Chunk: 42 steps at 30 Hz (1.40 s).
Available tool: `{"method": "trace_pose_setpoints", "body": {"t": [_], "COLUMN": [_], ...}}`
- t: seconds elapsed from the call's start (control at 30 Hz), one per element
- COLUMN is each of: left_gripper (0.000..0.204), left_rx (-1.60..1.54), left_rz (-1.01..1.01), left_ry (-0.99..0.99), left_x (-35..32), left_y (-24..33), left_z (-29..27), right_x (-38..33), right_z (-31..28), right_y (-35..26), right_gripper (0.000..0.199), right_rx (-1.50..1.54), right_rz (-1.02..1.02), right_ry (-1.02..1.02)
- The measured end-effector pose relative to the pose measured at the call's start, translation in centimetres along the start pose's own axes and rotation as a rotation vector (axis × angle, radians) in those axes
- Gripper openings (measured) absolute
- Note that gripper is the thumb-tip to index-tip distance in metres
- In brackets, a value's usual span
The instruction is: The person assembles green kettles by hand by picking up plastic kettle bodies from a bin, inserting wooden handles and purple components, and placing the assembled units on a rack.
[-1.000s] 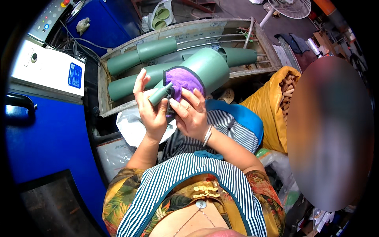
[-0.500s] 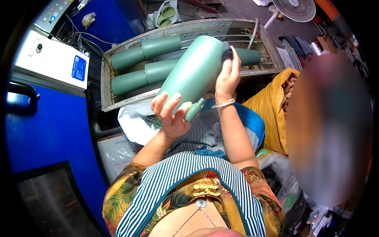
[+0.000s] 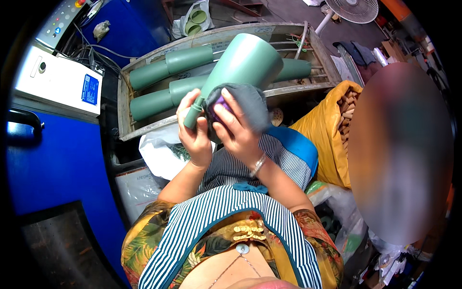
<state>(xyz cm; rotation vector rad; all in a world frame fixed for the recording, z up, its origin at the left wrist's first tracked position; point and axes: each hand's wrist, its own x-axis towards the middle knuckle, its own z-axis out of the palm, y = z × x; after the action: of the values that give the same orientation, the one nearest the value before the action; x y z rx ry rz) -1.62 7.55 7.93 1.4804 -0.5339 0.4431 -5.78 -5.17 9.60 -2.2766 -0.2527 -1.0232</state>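
Note:
A glossy green vase-shaped container point(image 3: 245, 60) is tilted up in front of me, its wide end pointing away. My left hand point(image 3: 196, 144) is closed around its near left side. Pinched in that same hand is a small green stepped piece point(image 3: 193, 115), like a sprue stub or cap. My right hand point(image 3: 239, 132) grips a dark grey cloth point(image 3: 256, 107) with a purple patch and presses it against the near end of the container. The cloth hides that end and is partly blurred by motion.
Several similar green containers point(image 3: 187, 59) lie in a long wooden crate point(image 3: 317, 58) beyond my hands. White bag point(image 3: 161, 156) sits near my left forearm; an orange-yellow sack point(image 3: 320, 130) of tan pieces stands right. A blue machine point(image 3: 57, 159) borders the left, a fan point(image 3: 353, 7) the far right.
The container has turned so its wide end points away to the upper right. My right hand came down from its far right side to the near end with the cloth.

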Motion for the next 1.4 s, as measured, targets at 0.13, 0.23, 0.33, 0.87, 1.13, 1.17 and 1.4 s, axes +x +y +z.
{"method": "trace_pose_setpoints", "body": {"t": [0.13,0.23,0.33,0.87,1.13,1.17,1.4], "left_gripper": [0.035,0.033,0.032,0.051,0.032,0.033,0.031], "left_rx": [0.144,0.275,0.234,-1.012,-0.942,-1.025,-0.666], "left_rz": [0.244,0.360,0.304,-1.013,-1.301,-1.369,-1.318], "left_ry": [-0.018,-0.048,0.029,0.110,0.000,-0.076,-0.126], "left_x": [-0.5,0.0,0.2,-0.1,-2.1,-2.3,0.7], "left_y": [0.7,1.8,1.7,-0.9,-7.1,-8.0,-7.7], "left_z": [-0.1,0.0,0.7,-3.2,-3.4,-4.3,-7.7], "right_x": [3.9,5.2,3.1,4.2,-5.6,-5.8,-4.0], "right_z": [-0.1,0.2,0.9,-0.7,3.1,1.9,-9.9], "right_y": [2.9,5.0,2.7,9.8,3.8,4.8,11.2], "right_gripper": [0.057,0.067,0.071,0.061,0.057,0.058,0.030], "right_rx": [-0.006,0.272,0.407,1.636,2.050,2.014,0.888], "right_rz": [0.081,0.384,0.346,1.000,1.391,1.470,0.828], "right_ry": [0.279,0.379,0.284,0.304,0.284,0.297,0.125]}}
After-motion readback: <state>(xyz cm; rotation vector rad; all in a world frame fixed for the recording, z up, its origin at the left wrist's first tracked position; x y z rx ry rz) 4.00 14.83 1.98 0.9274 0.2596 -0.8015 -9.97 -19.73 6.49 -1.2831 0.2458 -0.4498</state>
